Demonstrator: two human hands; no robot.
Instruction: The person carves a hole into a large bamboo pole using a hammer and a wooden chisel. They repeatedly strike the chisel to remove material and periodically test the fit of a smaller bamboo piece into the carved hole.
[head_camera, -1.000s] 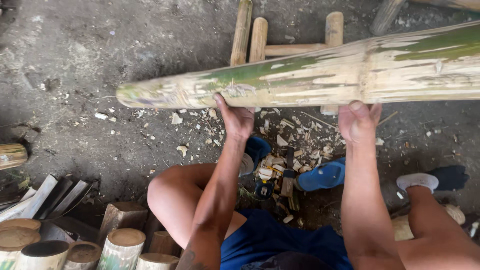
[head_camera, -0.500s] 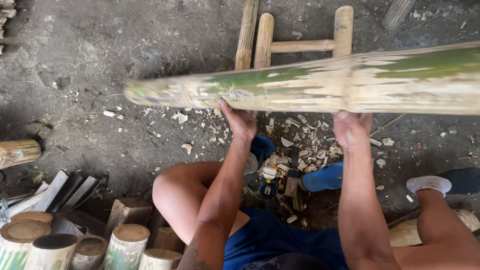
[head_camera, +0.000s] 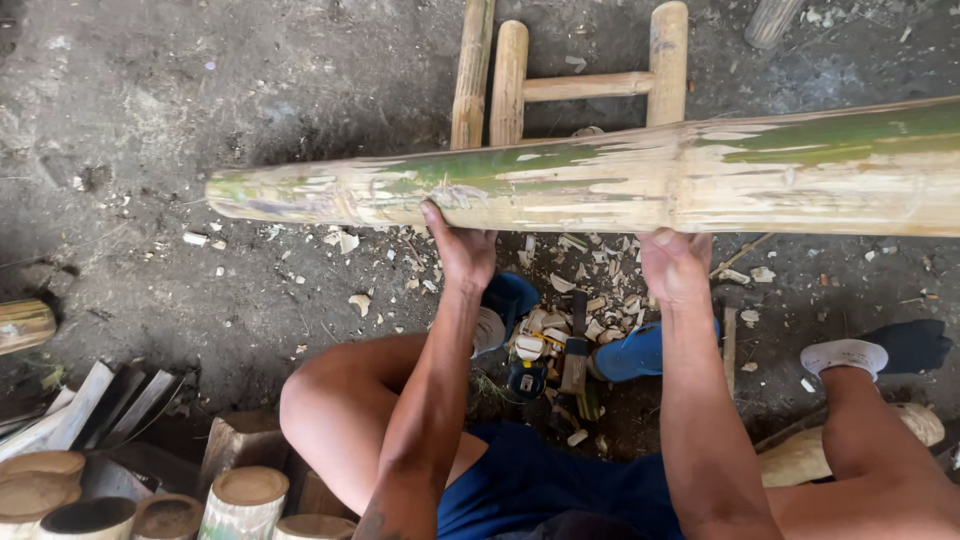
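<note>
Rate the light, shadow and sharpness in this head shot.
Head view: soft, even daylight with no glare; the bamboo pole throws a faint shadow on the dirt floor beneath it; left hand and right hand are sharp; the lower left corner is dim; slight wide-angle bowing of the pole.

One long bamboo pole (head_camera: 620, 180) – two hands, left (head_camera: 462, 245) and right (head_camera: 676, 262). One bamboo ladder frame (head_camera: 560, 85). Two blue sandals (head_camera: 632, 352). Several cut bamboo sections (head_camera: 245, 498) – at least five.
</note>
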